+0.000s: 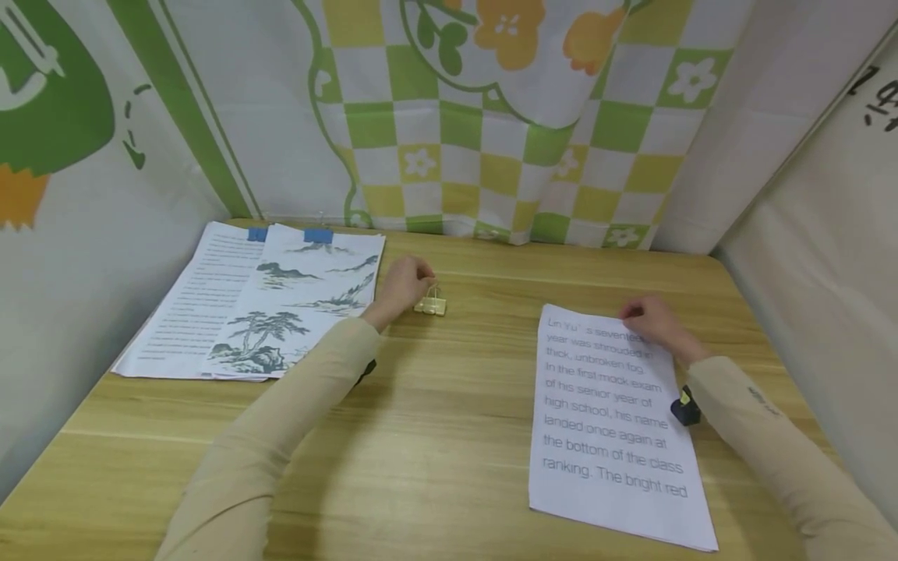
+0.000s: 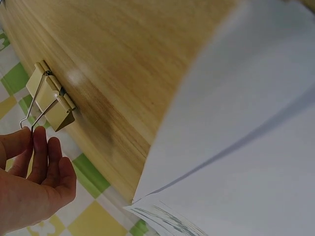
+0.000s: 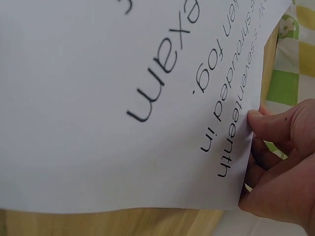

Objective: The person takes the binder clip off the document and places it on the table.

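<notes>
In my left hand (image 1: 405,290), thumb and fingertips pinch the wire handles of a gold binder clip (image 1: 431,304). The left wrist view shows the clip's metal body (image 2: 49,96) beyond the fingertips, its jaws closed with no paper between them. On the right, my right hand (image 1: 655,323) pinches the top edge of a stack of printed sheets (image 1: 606,421), near its upper right corner. Up close, the thumb (image 3: 268,125) lies on the printed face of the paper (image 3: 98,123), with the other fingers partly hidden behind it.
At the left of the wooden table (image 1: 435,436) lie two overlapping paper stacks, a text one (image 1: 189,312) and one with a landscape drawing (image 1: 295,288). Blue binder clips (image 1: 319,235) hold their top edges. A checkered curtain (image 1: 449,132) hangs along the table's back edge.
</notes>
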